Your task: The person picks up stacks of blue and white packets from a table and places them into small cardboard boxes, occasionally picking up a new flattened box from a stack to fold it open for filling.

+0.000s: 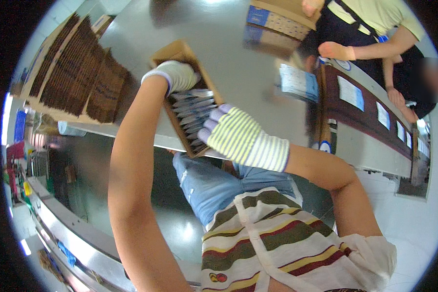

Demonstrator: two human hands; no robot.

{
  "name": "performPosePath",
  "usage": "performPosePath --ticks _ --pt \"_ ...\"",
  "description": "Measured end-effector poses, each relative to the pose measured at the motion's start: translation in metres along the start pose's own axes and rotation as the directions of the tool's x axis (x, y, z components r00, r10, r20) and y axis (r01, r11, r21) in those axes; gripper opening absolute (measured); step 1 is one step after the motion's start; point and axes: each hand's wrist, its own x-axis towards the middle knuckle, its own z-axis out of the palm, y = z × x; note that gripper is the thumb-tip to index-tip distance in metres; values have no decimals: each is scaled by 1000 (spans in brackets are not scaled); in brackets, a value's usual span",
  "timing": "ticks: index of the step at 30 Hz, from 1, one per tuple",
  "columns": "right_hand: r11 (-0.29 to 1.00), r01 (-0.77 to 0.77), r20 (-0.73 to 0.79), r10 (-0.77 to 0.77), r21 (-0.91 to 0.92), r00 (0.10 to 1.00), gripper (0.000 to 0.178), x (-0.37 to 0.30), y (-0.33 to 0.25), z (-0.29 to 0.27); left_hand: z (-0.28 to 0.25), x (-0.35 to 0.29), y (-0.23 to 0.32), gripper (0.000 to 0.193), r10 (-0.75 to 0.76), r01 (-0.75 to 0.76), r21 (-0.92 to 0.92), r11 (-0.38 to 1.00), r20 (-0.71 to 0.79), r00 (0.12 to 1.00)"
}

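A narrow open cardboard box (214, 80) lies slanted on the grey table in front of me. Inside it stands a row of thin silvery packets (192, 104), packed side by side. My left hand (176, 77), in a pale knit glove, reaches into the far end of the box; its fingertips are hidden. Over the near right side lies my right hand (243, 138), in a yellow-and-white striped glove with lilac fingertips. Its fingers are bent together against the packets, partly covering them.
Flattened cardboard boxes (78, 73) stand in a thick stack at left. On the right, a dark conveyor belt (370, 114) carries blue-and-white packets (350, 92); another packet bundle (298, 82) is at its end. Co-workers are beyond it, near a carton (280, 22).
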Motion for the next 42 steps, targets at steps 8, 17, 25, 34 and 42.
performPosePath --ticks 8,17,25,34,42 --pt "997 -24 -103 31 68 994 21 -3 3 9 -8 -9 38 42 -219 247 -392 886 116 969" --pt "932 -270 -100 301 241 949 36 -70 125 -43 0 -20 64 44 -319 270 -456 848 -32 947" --pt "698 -640 561 404 322 723 21 -189 359 -30 -11 -22 66 47 -320 287 -469 835 9 947" --pt "876 -483 805 277 13 524 50 -108 282 -61 7 -12 57 49 -347 272 -534 801 -43 937" --pt "902 -388 481 430 -190 764 67 -128 129 2 15 -18 59 47 -362 298 -547 782 -10 932"
